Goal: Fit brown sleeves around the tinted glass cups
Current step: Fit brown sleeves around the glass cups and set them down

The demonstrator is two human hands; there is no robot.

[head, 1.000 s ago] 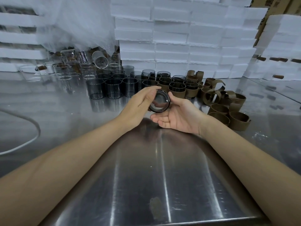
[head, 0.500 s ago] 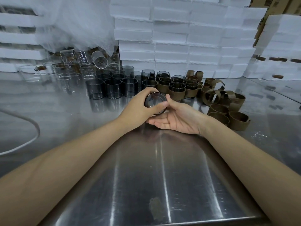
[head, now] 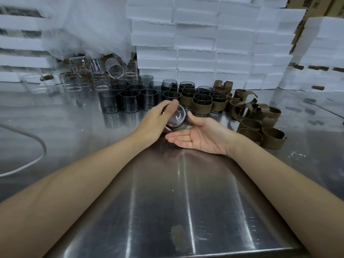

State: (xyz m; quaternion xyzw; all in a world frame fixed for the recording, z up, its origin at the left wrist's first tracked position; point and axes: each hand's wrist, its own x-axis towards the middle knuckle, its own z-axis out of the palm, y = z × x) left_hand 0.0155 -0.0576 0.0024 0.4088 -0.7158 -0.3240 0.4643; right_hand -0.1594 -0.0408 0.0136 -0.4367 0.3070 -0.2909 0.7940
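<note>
My left hand (head: 155, 121) grips a tinted glass cup (head: 177, 117) lying on its side above the steel table, its round base turned toward me. A brown sleeve (head: 183, 127) wraps its lower part. My right hand (head: 200, 137) lies palm up under and beside the cup, fingers straight, thumb touching the cup's right edge. Bare tinted cups (head: 129, 102) stand in rows behind my hands. Cups wearing sleeves (head: 202, 105) stand to their right. Loose brown sleeves (head: 260, 125) are heaped further right.
Clear glass cups (head: 74, 84) crowd the back left under bubble wrap. White foam boxes (head: 204, 43) are stacked along the back. A white cable (head: 35, 159) curves over the steel table (head: 167, 202) at left.
My left hand has turned the cup so its base faces me and shifted it slightly right. My right hand's fingers have straightened out flat beneath it.
</note>
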